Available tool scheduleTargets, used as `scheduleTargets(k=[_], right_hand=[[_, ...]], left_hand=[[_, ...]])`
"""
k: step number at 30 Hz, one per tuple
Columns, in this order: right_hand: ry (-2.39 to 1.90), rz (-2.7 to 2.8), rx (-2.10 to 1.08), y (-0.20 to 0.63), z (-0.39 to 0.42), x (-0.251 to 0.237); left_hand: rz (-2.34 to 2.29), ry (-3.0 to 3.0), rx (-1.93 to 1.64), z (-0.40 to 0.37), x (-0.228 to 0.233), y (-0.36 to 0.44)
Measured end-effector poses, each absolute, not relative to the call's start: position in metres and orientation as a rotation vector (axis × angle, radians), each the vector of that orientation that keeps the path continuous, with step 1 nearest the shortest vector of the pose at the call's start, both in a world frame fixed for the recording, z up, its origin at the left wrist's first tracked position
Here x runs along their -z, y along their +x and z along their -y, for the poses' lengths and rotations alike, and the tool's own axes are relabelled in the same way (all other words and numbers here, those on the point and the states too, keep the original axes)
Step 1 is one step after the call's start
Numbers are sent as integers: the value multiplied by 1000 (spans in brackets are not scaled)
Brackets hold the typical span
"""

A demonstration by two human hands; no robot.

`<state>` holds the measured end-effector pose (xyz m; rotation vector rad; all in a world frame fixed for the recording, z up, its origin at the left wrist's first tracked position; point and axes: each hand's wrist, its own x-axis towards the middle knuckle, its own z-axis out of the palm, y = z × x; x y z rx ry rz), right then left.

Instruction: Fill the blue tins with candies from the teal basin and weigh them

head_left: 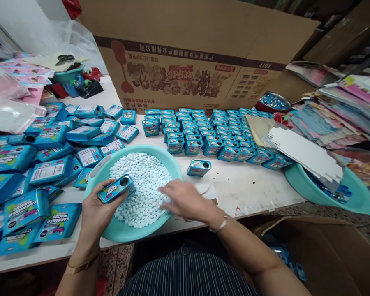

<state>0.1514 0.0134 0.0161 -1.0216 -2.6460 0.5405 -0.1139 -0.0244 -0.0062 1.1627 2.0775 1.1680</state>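
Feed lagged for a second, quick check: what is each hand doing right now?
Left hand: closed on a small blue tin, held over the teal basin.
Right hand: open, palm down, fingers on the white candies.

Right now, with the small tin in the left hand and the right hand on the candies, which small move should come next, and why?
Probably the right hand should pinch some white candies and carry them to the tin: the left hand holds it over the basin, round hole open.

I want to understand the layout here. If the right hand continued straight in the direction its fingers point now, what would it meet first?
The right hand points left across the teal basin, its fingers already on the white candies. Going on, it would probably meet more candies, then the small blue box held by the left hand; depth is unclear.
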Motion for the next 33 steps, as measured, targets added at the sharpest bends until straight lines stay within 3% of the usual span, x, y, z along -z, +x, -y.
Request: scheduleTargets(k=[4, 8, 10, 14, 17, 21, 25, 33], right_hand=[[-928, 3141, -619, 92, -24, -7], [-1066, 3009, -884, 85, -40, 1], [-1132, 2634, -1200, 91, -45, 3], [-964, 1385, -2107, 93, -48, 4], [-839, 621, -2349, 82, -43, 2], [-864, 90, -2294, 66, -36, -2], [-789, -11, -2173, 92, -47, -22], [-856, 260, -1255, 205, -88, -51]], left_hand=[[-2109, 1170, -1175, 27, 6, -116], [-2113, 1126, -1244, 37, 0, -115], [-2093, 1105, -1290, 41, -2, -114], [-2086, 1041, -1416, 46, -1, -112], [-2105, 1004, -1484, 48, 1, -110], [-2115, 1002, -1494, 49, 4, -109], [-2146, 1018, -1501, 51, 8, -112], [-2281, 985, -1384, 51, 16, -113]])
